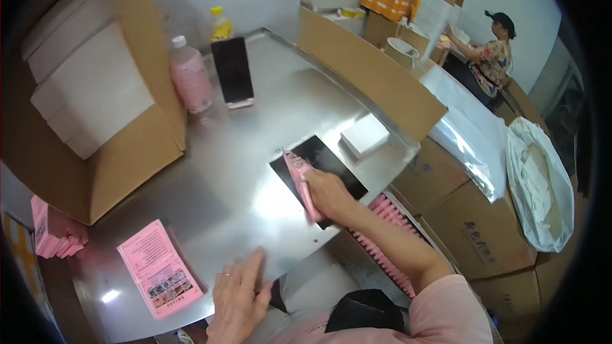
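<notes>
Around the steel table [210, 207], a carton [137, 159] at ten o'clock already holds white boxes [95, 92], pink rows [382, 262] seemingly remain at four, a pink stack [156, 267] lies at eight, left hand [239, 293] empty, right hand [331, 197] gripping a central pink bundle [298, 175], not yet released.

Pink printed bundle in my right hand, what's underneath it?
A black rectangular mat shows on both sides of the pink printed bundle. The part directly beneath bundle and right hand is covered, so anything lying there can't be seen.
</notes>
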